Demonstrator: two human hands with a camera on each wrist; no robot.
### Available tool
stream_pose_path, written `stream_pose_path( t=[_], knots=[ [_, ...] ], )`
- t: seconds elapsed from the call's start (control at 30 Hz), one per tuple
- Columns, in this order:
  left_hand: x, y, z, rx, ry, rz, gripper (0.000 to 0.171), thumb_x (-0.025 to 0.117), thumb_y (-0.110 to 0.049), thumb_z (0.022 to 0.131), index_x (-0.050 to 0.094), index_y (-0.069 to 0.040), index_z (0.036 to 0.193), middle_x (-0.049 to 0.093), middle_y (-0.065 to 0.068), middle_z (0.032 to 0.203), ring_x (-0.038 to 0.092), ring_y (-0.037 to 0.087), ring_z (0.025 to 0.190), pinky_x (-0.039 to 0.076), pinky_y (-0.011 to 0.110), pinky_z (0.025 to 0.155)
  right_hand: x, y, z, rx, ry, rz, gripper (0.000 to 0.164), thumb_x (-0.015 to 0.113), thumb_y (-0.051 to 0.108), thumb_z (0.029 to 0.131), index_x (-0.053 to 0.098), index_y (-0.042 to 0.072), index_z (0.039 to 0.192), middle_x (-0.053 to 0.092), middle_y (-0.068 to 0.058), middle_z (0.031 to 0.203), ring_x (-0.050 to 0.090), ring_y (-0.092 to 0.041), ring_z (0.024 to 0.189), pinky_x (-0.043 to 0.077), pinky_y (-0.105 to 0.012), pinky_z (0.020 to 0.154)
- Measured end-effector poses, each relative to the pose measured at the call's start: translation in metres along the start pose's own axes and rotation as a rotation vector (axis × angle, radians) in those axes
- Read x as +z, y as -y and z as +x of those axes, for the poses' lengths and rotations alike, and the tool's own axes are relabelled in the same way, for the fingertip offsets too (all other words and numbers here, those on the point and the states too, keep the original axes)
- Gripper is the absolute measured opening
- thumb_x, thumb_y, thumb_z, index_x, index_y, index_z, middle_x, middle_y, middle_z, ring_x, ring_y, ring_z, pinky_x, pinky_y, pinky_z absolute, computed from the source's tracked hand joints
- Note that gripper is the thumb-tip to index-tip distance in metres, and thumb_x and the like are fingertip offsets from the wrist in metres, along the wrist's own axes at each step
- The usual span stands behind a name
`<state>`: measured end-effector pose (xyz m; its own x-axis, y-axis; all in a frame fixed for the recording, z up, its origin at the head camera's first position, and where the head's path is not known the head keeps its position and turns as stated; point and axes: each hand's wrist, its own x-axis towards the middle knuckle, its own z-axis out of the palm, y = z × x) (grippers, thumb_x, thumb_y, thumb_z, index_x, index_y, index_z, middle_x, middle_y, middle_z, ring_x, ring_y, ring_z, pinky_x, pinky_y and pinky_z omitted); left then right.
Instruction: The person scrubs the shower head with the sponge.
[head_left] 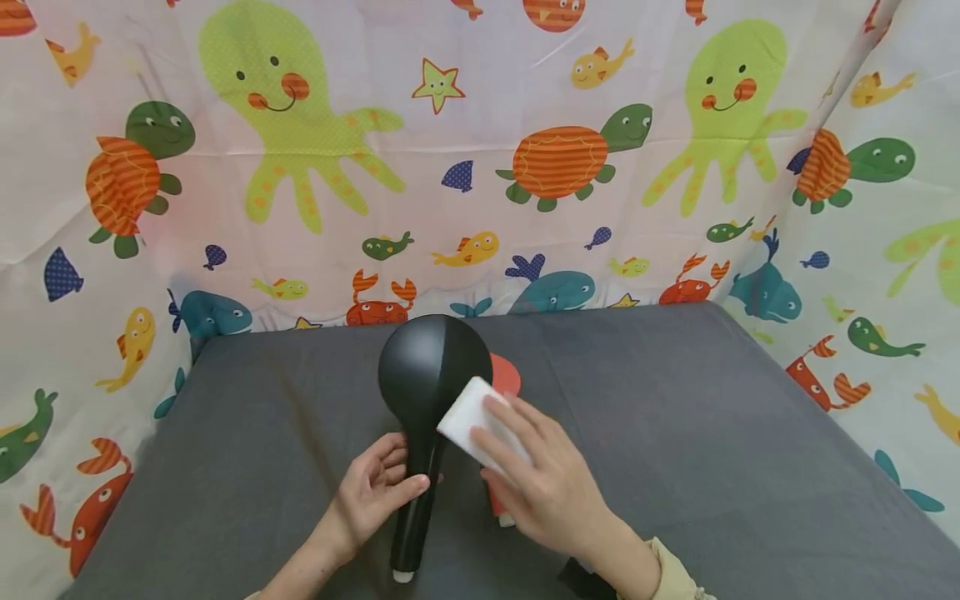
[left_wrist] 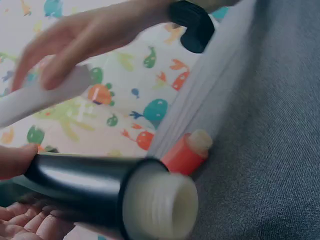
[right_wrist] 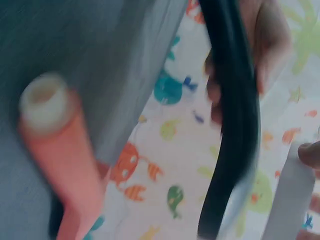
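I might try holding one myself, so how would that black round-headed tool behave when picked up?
The black round-headed tool is probably stiff: the left hand grips its slim handle, yet the head shows no sag. Its glossy surface suggests it could feel slippery. The wide head above that thin handle may make it top-heavy, apt to tip.

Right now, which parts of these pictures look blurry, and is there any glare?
In the head view, the patterned curtain looks crisp, with a paler sheen on the black object; in the left wrist view, the right hand and white block look smeared, and a glossy streak runs along the black handle; in the right wrist view, the red object is blurred.
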<state>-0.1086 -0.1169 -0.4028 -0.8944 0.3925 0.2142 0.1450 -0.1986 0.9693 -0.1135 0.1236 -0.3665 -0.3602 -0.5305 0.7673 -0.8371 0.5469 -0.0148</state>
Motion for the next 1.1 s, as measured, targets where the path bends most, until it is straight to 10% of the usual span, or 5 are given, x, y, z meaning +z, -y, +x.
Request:
stream_pose_path(
  t=[0.17,0.3,0.67,1.1],
  knots=[
    [0.016,0.004,0.001,0.18,0.05,0.151,0.038,0.061,0.007,0.085,0.043,0.015,0.117,0.061,0.015,0.106,0.062,0.013,0.091,0.054,0.029,0.071,0.011,0.012,0.015,-0.189,0.046,-0.006,0.038,0.066,0.015,0.085,0.059,0.012,0.122,0.046,-0.014,0.137,0.042,-0.037,0.124,0.043,-0.045,0.09],
    [0.025,0.001,0.0,0.154,0.067,0.224,0.037,0.062,0.001,0.086,0.045,0.01,0.118,0.059,0.023,0.107,0.062,0.015,0.095,0.054,0.032,0.074,0.013,0.003,0.025,-0.195,0.009,-0.024,0.037,0.065,0.015,0.085,0.06,0.013,0.122,0.047,-0.014,0.136,0.041,-0.037,0.125,0.04,-0.046,0.094],
    [0.028,-0.001,-0.002,0.128,0.064,0.229,0.032,0.064,-0.004,0.086,0.051,0.0,0.115,0.063,0.016,0.104,0.063,0.019,0.093,0.054,0.033,0.074,0.004,-0.037,0.039,0.218,-0.217,0.071,0.038,0.048,0.031,0.096,0.059,0.006,0.122,0.045,-0.016,0.137,0.039,-0.037,0.126,0.038,-0.056,0.092],
    [0.024,0.009,0.001,0.093,0.009,0.211,0.045,0.063,-0.002,0.086,0.042,0.008,0.124,0.055,0.023,0.113,0.06,0.015,0.097,0.053,0.03,0.076,0.031,0.009,0.016,-0.181,-0.005,0.081,0.028,0.047,0.018,0.097,0.059,0.01,0.122,0.046,-0.017,0.136,0.038,-0.04,0.126,0.036,-0.05,0.096]
  ],
)
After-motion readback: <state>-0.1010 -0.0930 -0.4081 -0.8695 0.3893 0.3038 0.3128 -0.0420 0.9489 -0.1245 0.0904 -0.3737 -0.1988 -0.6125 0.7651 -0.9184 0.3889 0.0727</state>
